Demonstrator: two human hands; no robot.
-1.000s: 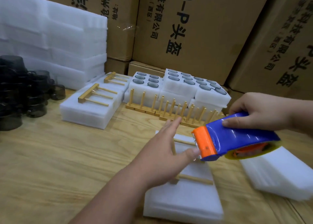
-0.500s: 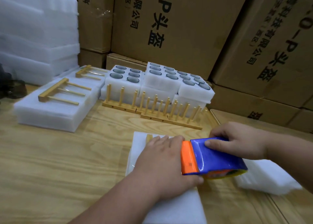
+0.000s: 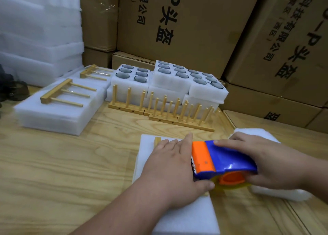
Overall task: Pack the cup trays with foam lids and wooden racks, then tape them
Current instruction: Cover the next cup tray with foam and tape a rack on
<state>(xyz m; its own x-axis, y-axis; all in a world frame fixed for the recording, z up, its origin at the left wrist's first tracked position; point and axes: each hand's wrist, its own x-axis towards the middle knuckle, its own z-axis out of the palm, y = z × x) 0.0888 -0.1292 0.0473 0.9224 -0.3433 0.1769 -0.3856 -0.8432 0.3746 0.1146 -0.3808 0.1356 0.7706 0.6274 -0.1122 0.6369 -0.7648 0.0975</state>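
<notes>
A white foam pack (image 3: 147,151) lies near me on the wooden table, a wooden rack's end (image 3: 157,140) showing on top. My left hand (image 3: 173,165) presses flat on it with straight fingers, hiding most of the rack. My right hand (image 3: 271,162) grips a blue and orange tape dispenser (image 3: 220,160) at the pack's right edge, its orange head beside my left hand. Behind stand foam trays with dark cups (image 3: 177,76), and upright wooden racks (image 3: 159,108) in front of them.
Two foam packs with racks on top (image 3: 60,107) lie at the left. A tall stack of foam sheets (image 3: 39,36) is at the far left, dark cups (image 3: 14,91) below it. Another foam piece (image 3: 255,133) lies under my right hand. Cardboard boxes (image 3: 186,21) wall the back.
My left hand came down flat onto the foam pack and stays there. My right hand lowered the tape dispenser from the air to the pack's right side.
</notes>
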